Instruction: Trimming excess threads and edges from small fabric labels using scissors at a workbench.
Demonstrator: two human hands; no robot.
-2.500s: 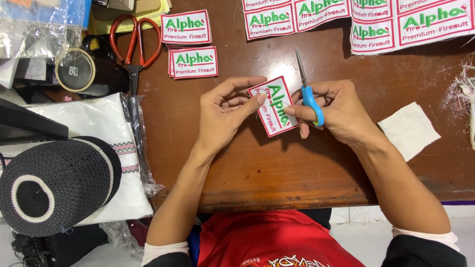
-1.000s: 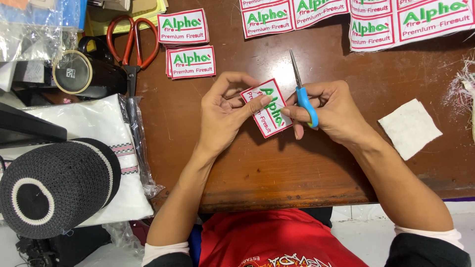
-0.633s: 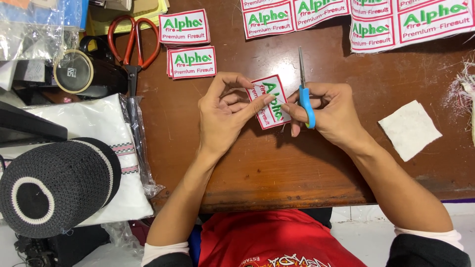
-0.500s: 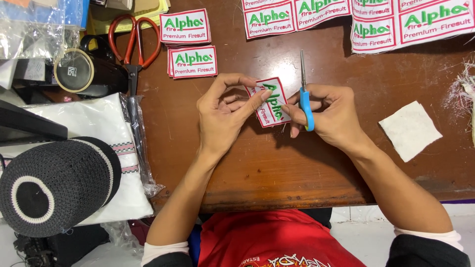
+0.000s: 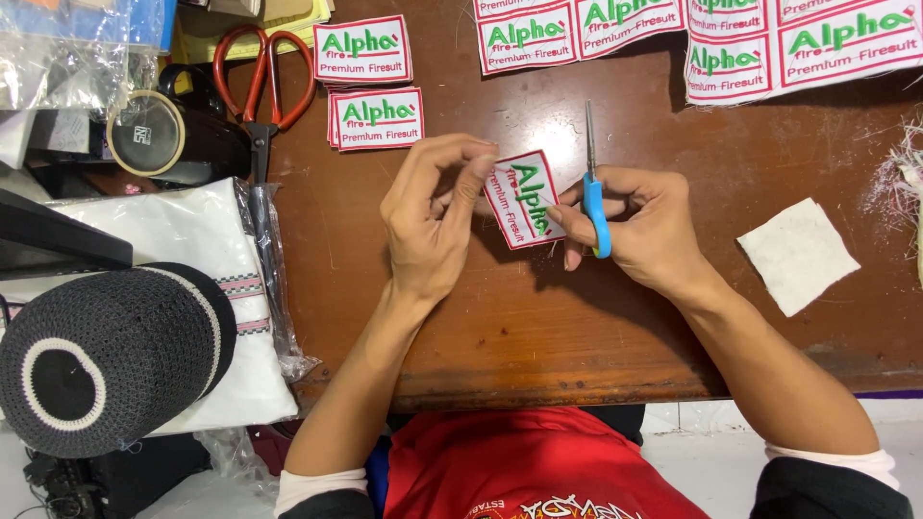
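The left hand pinches a patch by its upper left edge, thumb and fingertips closed on it, and holds it tilted just above the brown surface. The patch is a white embroidered rectangle with a red border and green and red lettering. The right hand grips small scissors with a blue handle — the fingers are wrapped through and around the handle, and the thin blades point straight up, away from the person, just beside the patch's right edge. Whether the blades are parted I cannot tell. The right thumb touches the patch near its lower right corner. Up the surface to the left sit two small stacks of matching patches, and along the far edge lie uncut sheets of the same design. Big scissors with orange handles lie beside the stacks. A white fabric square rests right of the right hand — loose thread trimmings lie further right. At the left, off the surface, a black knitted cap sits on folded white cloth.
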